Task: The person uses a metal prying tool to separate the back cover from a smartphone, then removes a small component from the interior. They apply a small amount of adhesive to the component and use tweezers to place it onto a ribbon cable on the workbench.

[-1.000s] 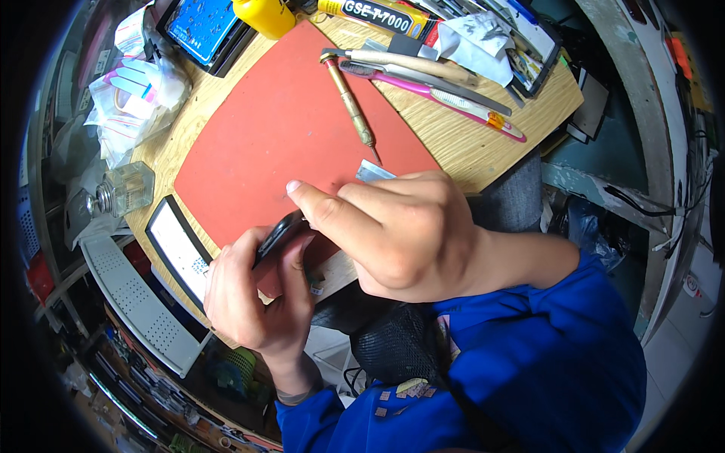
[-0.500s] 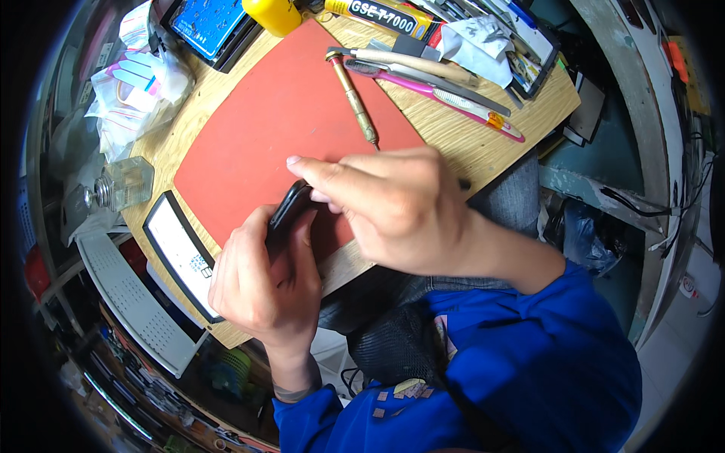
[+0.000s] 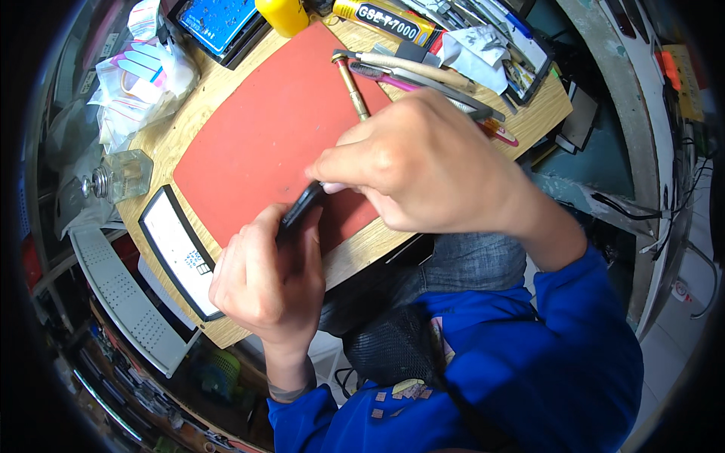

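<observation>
And here's your left hand (image 3: 260,287), fingers along one side and thumb along the other, closed firmly around a slim black flat device with rounded edges (image 3: 303,205). That device sits above the near part of a smooth red rectangular mat (image 3: 257,128), seen almost edge-on, its long axis running aslant from your palm at near left to far right, the free end pointing away from you. Right at that end comes your right hand (image 3: 434,166), fingers curled in, thumb and forefinger narrow against the device's tip; whether they grip anything small, I cannot tell. Just beyond your right knuckles lies a slender brass-coloured metal screwdriver (image 3: 351,87), capped end away from you, its tip hidden behind your hand. Next to it, over on the right, a pale wooden-handled tool (image 3: 419,70) and a pink-handled brush (image 3: 398,82) slant across the light wood-grain table (image 3: 547,121). Over to the left, a white panel framed in black (image 3: 177,253) lies beside the mat, with a clear glass jar (image 3: 128,177) farther out.
</observation>
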`<move>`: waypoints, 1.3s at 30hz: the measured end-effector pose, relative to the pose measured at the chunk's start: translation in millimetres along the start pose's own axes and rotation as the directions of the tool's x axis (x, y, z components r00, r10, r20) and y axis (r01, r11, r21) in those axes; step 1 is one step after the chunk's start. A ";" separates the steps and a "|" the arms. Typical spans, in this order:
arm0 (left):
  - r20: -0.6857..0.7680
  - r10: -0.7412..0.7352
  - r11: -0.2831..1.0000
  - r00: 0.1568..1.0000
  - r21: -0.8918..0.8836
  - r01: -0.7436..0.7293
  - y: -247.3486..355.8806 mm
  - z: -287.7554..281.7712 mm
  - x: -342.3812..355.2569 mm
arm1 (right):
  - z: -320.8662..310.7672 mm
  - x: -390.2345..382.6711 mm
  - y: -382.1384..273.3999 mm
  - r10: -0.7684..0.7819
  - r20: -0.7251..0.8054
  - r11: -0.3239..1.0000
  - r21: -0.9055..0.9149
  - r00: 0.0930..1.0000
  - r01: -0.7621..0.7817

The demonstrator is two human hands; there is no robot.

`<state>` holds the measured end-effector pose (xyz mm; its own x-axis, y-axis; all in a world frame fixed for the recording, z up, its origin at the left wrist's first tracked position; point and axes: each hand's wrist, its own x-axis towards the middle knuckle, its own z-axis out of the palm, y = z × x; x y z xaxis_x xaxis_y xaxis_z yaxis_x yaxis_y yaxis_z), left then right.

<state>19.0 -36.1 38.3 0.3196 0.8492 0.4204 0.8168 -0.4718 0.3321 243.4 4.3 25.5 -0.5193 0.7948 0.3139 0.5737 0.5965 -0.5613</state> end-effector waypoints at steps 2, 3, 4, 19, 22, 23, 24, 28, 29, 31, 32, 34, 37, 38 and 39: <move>0.016 0.006 1.000 1.000 -0.017 -0.006 0.6 -1.5 0.4 | -9.3 4.1 4.4 -0.051 0.060 0.999 0.016 0.997 0.050; 0.027 0.002 1.000 1.000 -0.023 -0.001 0.3 -3.0 0.8 | -11.1 4.4 4.5 -0.088 0.062 0.996 0.010 0.994 0.088; 0.019 0.010 1.000 1.000 -0.025 -0.009 0.2 -3.7 1.3 | -11.1 2.9 2.6 -0.091 0.095 0.995 -0.036 0.991 0.095; 0.010 -0.046 0.995 0.999 -0.093 0.047 -0.6 -1.3 1.0 | -14.4 -1.3 -15.4 -0.102 0.041 0.979 -0.174 0.994 0.108; -0.021 -0.004 0.996 1.000 -0.093 0.002 -2.2 0.0 1.7 | -24.4 7.2 -16.8 -0.165 0.117 0.956 -0.227 0.979 0.188; -0.027 0.010 0.996 1.000 -0.093 -0.012 -2.6 -0.3 2.0 | -26.7 9.3 -18.3 -0.183 0.130 0.947 -0.244 0.974 0.210; -0.016 0.001 0.996 1.000 -0.085 -0.002 -2.6 -1.1 2.2 | -28.3 10.8 -20.3 -0.201 0.144 0.937 -0.259 0.969 0.233; -0.015 -0.011 0.997 1.000 -0.081 0.009 -3.9 -0.8 4.6 | -17.2 8.1 -34.4 -0.156 0.111 0.871 -0.454 0.982 0.189; -0.027 -0.018 0.996 0.999 -0.090 0.015 -4.7 -0.2 5.3 | -10.0 6.6 -37.8 -0.118 0.098 0.845 -0.513 0.988 0.152; -0.020 -0.029 0.996 0.999 -0.080 0.027 -3.7 -0.7 3.8 | 2.8 4.6 -36.8 -0.236 -0.050 0.796 -0.583 0.971 0.164; -0.016 -0.038 0.996 0.999 -0.076 0.037 -3.4 -0.7 3.0 | 6.9 2.7 -35.8 -0.253 -0.068 0.778 -0.607 0.965 0.161; -0.018 -0.047 0.997 0.999 -0.065 0.046 -4.1 0.0 2.6 | 13.0 1.3 -32.8 -0.315 -0.096 0.744 -0.642 0.944 0.183; -0.020 -0.051 0.997 0.998 -0.053 0.050 -4.1 -0.7 1.4 | 15.4 2.2 -32.9 -0.316 -0.066 0.730 -0.654 0.946 0.198; -0.025 -0.060 0.997 0.998 -0.056 0.058 -3.5 -0.7 0.7 | 15.3 3.0 -34.1 -0.335 -0.078 0.705 -0.682 0.939 0.195; -0.023 -0.062 0.997 0.998 -0.043 0.061 -2.3 -0.6 -0.3 | 15.2 3.9 -35.6 -0.341 -0.085 0.688 -0.701 0.936 0.187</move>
<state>16.7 -35.4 37.9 0.2568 0.8713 0.4181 0.8134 -0.4285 0.3934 211.3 -15.5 35.1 -0.6278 0.5501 0.5507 0.7417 0.6373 0.2090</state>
